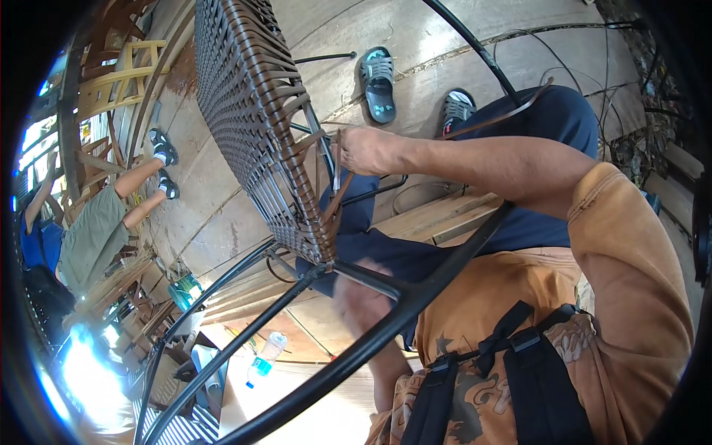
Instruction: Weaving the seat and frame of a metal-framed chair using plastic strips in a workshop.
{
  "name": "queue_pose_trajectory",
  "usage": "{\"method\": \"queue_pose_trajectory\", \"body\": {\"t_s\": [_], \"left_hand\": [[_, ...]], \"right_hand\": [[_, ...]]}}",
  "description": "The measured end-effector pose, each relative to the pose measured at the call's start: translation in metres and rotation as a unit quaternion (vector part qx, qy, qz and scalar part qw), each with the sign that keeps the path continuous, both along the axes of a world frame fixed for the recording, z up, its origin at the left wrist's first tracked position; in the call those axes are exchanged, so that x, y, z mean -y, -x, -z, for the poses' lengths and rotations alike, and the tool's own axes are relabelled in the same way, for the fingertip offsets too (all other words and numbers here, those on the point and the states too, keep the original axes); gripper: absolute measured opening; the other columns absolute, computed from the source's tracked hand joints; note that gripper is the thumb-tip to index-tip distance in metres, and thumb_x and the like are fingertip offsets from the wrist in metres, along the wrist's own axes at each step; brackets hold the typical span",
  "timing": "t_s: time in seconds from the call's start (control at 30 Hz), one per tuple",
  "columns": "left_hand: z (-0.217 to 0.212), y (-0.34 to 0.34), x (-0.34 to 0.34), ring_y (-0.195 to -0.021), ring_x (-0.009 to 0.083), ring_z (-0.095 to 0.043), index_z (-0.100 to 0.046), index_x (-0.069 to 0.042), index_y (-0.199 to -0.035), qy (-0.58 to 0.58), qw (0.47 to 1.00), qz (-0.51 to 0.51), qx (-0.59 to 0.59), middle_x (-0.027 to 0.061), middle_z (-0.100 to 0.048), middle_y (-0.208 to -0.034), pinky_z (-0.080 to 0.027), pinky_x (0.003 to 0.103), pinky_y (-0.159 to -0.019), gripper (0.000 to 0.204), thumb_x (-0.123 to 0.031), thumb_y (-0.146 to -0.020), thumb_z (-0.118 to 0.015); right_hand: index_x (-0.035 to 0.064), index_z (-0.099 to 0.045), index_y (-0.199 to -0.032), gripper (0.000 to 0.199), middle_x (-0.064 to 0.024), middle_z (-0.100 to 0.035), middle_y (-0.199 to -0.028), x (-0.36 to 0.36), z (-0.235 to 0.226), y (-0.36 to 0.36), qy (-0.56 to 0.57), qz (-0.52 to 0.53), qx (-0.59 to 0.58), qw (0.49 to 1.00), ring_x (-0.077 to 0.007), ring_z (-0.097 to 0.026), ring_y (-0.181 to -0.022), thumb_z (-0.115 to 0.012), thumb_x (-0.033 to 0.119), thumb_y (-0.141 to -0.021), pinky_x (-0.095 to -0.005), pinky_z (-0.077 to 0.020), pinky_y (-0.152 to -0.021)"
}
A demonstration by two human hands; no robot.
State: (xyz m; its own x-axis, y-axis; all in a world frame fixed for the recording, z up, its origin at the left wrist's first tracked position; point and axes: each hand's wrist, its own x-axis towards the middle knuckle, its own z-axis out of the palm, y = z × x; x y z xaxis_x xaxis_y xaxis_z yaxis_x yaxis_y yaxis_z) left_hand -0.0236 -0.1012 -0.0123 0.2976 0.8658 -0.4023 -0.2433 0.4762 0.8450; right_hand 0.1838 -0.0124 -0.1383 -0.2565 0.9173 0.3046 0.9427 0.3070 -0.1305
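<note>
A chair with a black metal frame lies tipped across my lap. Its panel of woven brown strips stands on edge in front of me. My right hand is closed at the panel's right edge, pinching a flat brown weaving strip whose loose tail reaches over my right knee. Short strip lengths stick out beside the fingers; exactly how they pass through the weave is hidden. Lower down, my left hand is near the panel's bottom corner, behind a frame bar. Motion smears its fingers.
A slide sandal lies on the tiled floor ahead, with another sandal near my right knee. Wooden planks lie below the frame. A plastic bottle is at lower left. Another person is at the far left near a yellow wooden chair.
</note>
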Motion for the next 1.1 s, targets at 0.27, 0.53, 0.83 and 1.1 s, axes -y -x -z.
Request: {"method": "queue_pose_trajectory", "body": {"t_s": [0.27,0.53,0.83,1.1], "left_hand": [[0.042,-0.071,-0.049,-0.072,0.0181,-0.048,-0.053,-0.003,-0.102,0.240,0.930,0.124,0.248,0.0077,-0.051,-0.093,-0.044,0.031,-0.062,0.038,-0.037,-0.093,-0.039],[0.059,-0.100,-0.083,-0.058,0.0137,-0.045,-0.049,0.000,-0.094,0.224,0.903,0.097,0.353,0.0076,-0.047,-0.081,-0.040,0.026,-0.047,0.020,-0.019,-0.088,-0.048],[0.059,-0.090,-0.116,-0.065,0.0151,-0.054,-0.056,-0.006,-0.077,-0.045,0.969,-0.123,0.209,0.0082,-0.057,-0.075,-0.046,0.027,-0.050,0.014,-0.017,-0.085,-0.052],[0.062,-0.097,-0.130,-0.093,0.0191,-0.056,-0.054,-0.006,-0.107,-0.115,0.981,-0.093,0.125,0.0084,-0.059,-0.100,-0.046,0.035,-0.084,0.026,-0.020,-0.087,-0.046]], "right_hand": [[0.0011,-0.058,-0.077,0.020,-0.0132,-0.061,-0.076,-0.035,-0.003,0.005,0.067,-0.019,-0.266,0.961,-0.0269,-0.060,-0.066,-0.055,0.021,-0.074,-0.0341,-0.0481,-0.060],[0.0038,-0.062,-0.085,0.020,-0.0147,-0.064,-0.085,-0.034,-0.020,-0.008,0.214,0.089,-0.527,0.817,-0.0259,-0.062,-0.080,-0.058,0.019,-0.073,-0.0340,-0.0488,-0.067],[0.0018,-0.062,-0.081,0.022,-0.0199,-0.061,-0.070,0.069,-0.141,-0.062,0.208,0.108,-0.372,0.898,-0.0340,-0.062,-0.071,-0.051,0.020,-0.083,-0.0413,-0.0497,-0.068],[-0.0010,-0.061,-0.089,0.022,-0.0175,-0.062,-0.075,0.019,-0.136,-0.030,0.290,-0.021,-0.260,0.921,-0.0294,-0.062,-0.070,-0.051,0.019,-0.088,-0.0358,-0.0485,-0.069]]}}
